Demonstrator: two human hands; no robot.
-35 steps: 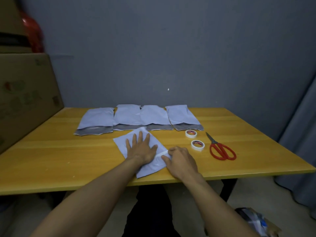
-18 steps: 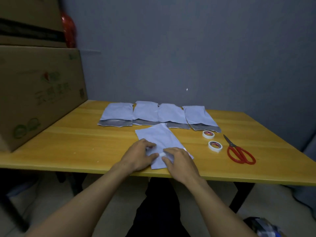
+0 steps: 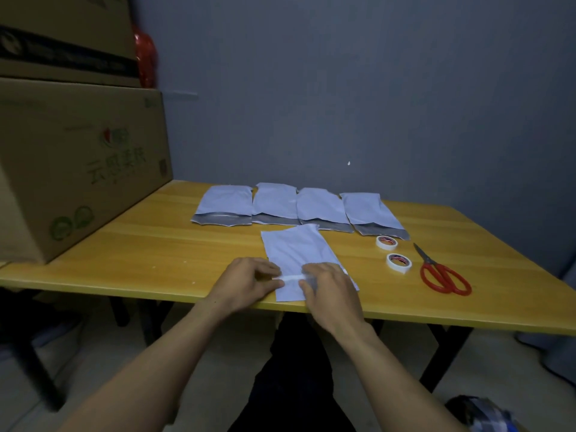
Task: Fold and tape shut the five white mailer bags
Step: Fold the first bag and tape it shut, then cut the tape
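Five mailer bags (image 3: 297, 254), two tape rolls (image 3: 398, 262)

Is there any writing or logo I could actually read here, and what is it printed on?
Lower cardboard box: green Chinese characters and round green logos, too blurred to read.
Upper cardboard box: dark band, print unreadable.
Tape rolls: red core labels, too small to read.
Mailer bags: no text visible.

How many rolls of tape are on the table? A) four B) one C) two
C: two white tape rolls lie on the table, between the scissors and the mailer bag under the hands.
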